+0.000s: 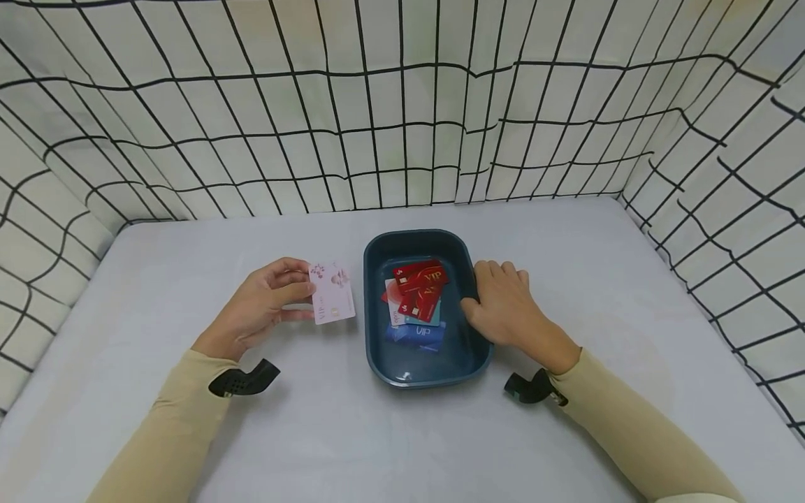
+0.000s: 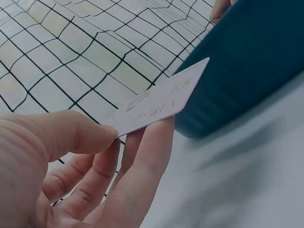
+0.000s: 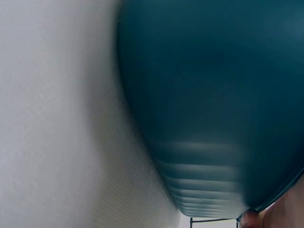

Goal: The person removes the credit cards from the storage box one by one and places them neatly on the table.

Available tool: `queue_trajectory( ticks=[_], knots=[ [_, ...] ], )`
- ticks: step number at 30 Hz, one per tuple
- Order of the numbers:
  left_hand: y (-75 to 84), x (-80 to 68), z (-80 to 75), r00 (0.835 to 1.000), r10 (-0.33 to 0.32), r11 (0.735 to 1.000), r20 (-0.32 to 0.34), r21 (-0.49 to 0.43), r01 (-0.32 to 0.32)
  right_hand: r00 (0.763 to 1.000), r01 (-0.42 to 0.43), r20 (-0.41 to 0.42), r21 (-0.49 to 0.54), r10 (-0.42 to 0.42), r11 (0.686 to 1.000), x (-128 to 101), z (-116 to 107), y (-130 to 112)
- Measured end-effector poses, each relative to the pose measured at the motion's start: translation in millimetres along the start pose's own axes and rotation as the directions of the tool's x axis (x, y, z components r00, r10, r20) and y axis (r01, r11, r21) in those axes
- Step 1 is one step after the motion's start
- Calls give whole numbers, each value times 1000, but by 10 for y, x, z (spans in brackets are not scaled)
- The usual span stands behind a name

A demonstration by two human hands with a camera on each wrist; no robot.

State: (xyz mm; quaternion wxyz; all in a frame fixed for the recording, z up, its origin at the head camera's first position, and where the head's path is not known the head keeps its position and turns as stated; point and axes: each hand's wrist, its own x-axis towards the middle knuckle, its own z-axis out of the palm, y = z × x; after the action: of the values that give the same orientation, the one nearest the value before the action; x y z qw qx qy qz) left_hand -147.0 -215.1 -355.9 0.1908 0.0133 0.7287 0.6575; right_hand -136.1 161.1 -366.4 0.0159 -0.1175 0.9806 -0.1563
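A pale pink VIP card (image 1: 333,297) with a floral print is pinched between the thumb and fingers of my left hand (image 1: 264,304), left of the bin. In the left wrist view the card (image 2: 159,104) tilts edge-on above the table. My right hand (image 1: 506,300) grips the right rim of a dark blue plastic bin (image 1: 409,367), its thumb over the inner side. Inside the bin lie red VIP cards (image 1: 420,286), a white-and-pink card (image 1: 394,300), a light blue card edge (image 1: 430,316) and blue VIP cards (image 1: 415,335), overlapping. The right wrist view mostly shows the bin's outer wall (image 3: 204,95).
A white cloth covers the table (image 1: 302,433). White panels with a black grid (image 1: 377,126) stand along the back and both sides. Each forearm carries a small black device, the left one (image 1: 245,379) and the right one (image 1: 534,388).
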Motion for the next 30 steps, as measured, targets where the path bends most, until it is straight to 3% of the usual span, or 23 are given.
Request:
queue_trajectory(
  ticks=[14, 22, 30],
  knots=[
    [-196, 95, -157, 996, -74, 997, 44, -29, 75, 1000, 8, -9, 1, -8, 1000, 0, 5, 14],
    [-256, 104, -197, 994, -103, 994, 23, 32, 102, 1000, 13, -1, -4, -13, 1000, 16, -10, 1],
    [-259, 125, -140, 996, -82, 981, -20, 172, 85, 1000, 14, -3, 2, -14, 1000, 12, -4, 13]
  ],
)
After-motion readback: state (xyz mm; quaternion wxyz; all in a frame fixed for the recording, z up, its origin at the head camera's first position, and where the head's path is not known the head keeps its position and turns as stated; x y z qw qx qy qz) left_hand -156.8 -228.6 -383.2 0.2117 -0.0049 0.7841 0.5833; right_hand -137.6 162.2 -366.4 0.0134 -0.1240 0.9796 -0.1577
